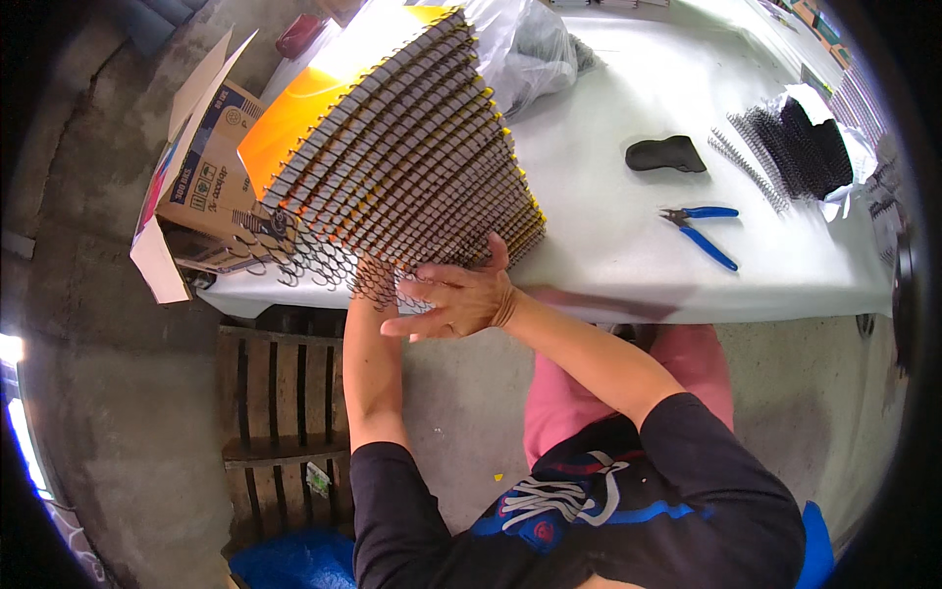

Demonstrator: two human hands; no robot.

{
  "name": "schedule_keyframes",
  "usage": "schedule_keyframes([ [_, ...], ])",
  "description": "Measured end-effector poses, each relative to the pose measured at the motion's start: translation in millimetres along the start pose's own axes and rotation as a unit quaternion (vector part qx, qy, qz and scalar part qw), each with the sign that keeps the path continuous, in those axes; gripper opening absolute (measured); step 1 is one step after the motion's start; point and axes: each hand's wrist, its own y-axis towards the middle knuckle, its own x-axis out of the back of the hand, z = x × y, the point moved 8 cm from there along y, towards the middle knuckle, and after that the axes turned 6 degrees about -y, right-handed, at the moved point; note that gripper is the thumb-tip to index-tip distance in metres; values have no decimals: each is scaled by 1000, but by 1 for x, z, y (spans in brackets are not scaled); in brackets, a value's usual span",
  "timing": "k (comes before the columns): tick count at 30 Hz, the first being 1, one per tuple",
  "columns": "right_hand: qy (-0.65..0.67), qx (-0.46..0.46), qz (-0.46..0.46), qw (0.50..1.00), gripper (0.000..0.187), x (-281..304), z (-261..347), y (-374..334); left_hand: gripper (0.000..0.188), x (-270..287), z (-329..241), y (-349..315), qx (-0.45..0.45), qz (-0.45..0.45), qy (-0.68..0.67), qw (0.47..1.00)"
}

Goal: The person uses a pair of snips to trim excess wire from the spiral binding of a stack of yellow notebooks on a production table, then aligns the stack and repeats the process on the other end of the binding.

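A tall stack of spiral-bound books or pads (412,147) with orange and yellow covers stands tilted at the table's near left. Its rows of dark wire coils face me. Loose coil ends (314,265) stick out past its lower left corner. My right hand (456,299) is at the stack's lower edge, its fingers spread and pointing left, thumb up against the coils. It grips nothing that I can see. My left forearm (375,363) reaches up to the stack's underside. The left hand itself is hidden behind the coils and the stack.
On the white table (608,255) lie blue-handled cutting pliers (702,231), a black pouch-like item (665,154) and bundles of dark coils (785,147). An open cardboard box (211,177) stands left, a clear plastic bag (530,59) behind. Below is a wooden slatted pallet (285,393).
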Motion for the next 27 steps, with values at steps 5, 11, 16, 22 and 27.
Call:
schedule_keyframes([
  [5,-6,15,-18,1000,42,4,7,1,95,1,-4,-5,12,-2,10,1000],
  [11,56,-24,-15,998,39,17,-11,5,97,-1,7,0,31,3,10,999],
  [16,-158,-104,186,964,66,110,-118,29,99,-5,7,1,17,-11,17,1000],
  [22,-243,-261,485,799,66,193,-229,-63,102,25,-7,-34,-4,-141,22,990],
  [27,-261,-209,464,820,50,193,-217,-75,80,50,-15,-128,-72,11,14,997],
])
